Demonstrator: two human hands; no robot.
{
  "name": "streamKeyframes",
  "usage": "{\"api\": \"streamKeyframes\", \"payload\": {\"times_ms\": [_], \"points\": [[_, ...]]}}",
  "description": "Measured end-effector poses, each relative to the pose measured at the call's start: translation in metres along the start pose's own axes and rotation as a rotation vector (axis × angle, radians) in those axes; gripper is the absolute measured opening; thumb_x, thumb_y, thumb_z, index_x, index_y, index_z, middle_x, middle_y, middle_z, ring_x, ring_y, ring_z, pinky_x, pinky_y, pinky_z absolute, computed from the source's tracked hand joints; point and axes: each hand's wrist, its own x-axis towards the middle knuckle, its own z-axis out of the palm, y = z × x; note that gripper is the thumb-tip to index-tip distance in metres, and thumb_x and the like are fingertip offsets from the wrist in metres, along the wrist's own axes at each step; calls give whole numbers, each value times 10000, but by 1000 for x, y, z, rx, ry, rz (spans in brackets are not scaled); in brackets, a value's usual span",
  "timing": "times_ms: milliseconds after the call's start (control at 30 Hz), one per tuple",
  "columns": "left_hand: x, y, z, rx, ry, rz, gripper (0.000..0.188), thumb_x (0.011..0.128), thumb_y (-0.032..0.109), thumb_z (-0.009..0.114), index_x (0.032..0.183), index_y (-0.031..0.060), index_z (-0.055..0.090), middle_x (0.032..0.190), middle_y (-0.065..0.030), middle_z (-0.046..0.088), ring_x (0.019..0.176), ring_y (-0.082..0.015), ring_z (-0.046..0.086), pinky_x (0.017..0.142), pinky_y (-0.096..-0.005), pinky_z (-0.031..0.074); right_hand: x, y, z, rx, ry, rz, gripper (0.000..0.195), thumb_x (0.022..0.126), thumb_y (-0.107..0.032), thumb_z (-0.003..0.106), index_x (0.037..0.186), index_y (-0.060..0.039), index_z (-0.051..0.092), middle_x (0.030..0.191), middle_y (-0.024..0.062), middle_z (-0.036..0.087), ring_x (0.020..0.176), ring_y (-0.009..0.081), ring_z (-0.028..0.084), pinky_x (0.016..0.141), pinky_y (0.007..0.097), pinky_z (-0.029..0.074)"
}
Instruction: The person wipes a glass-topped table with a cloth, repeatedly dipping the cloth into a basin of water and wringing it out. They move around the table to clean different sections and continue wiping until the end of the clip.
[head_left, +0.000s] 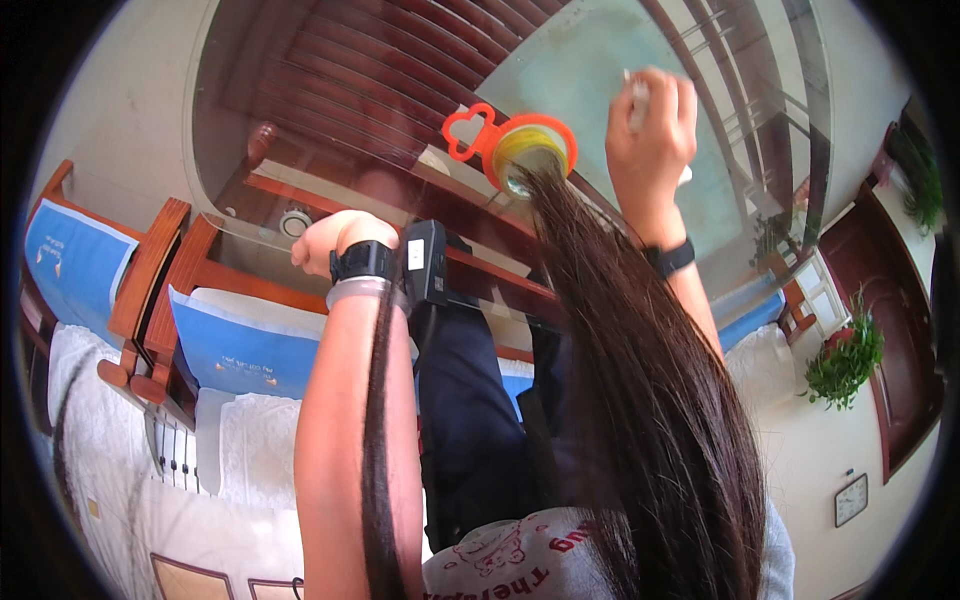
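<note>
My right hand (654, 124) is raised over the glass tabletop (495, 45), its fingers closed around a small white object (639, 105) that looks like crumpled tissue. Left of it is a round, see-through container with an orange rim (574, 142) and an orange trefoil handle (452, 142). Long dark hair (637, 360) hangs across the view and hides part of the container. My left hand (349, 231) is at the near edge of the glass, bent at the wrist. Its fingers are mostly hidden, so I cannot tell whether it holds anything. Both wrists wear black bands.
A black box-shaped device (425, 262) with a white label is beside my left wrist. Wooden seats with blue cushions (232, 345) and white covers stand to the left. Under the glass are dark wooden slats (360, 82). A potted plant (844, 367) is at the right.
</note>
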Motion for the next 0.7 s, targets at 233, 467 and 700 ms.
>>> {"api": "streamKeyframes", "payload": {"times_ms": [233,467,700], "points": [[21,-1,16,13,-37,-24,550,1046,388,236,1335,64,574,1372,-139,631,1186,-314,652,1023,-462,522,-35,-17,-8,44,-123,-37,271,742,89,662,986,-22,616,928,144,620,890,346,606,765,414,516],[22,0,0,-21,-14,-73,551,1045,387,237,1333,62,577,1371,-141,631,1188,-316,649,1026,-463,518,-9,-13,9,13,-59,-132,361,728,38,675,1077,-18,601,1011,152,610,900,355,567,790,459,483],[13,-7,6,-31,-38,-134,553,1043,387,239,1330,60,579,1370,-143,630,1191,-317,646,1029,-464,514,-1,1,7,-20,-65,-219,193,781,34,630,963,-18,595,915,146,594,844,348,567,759,438,479]]}}
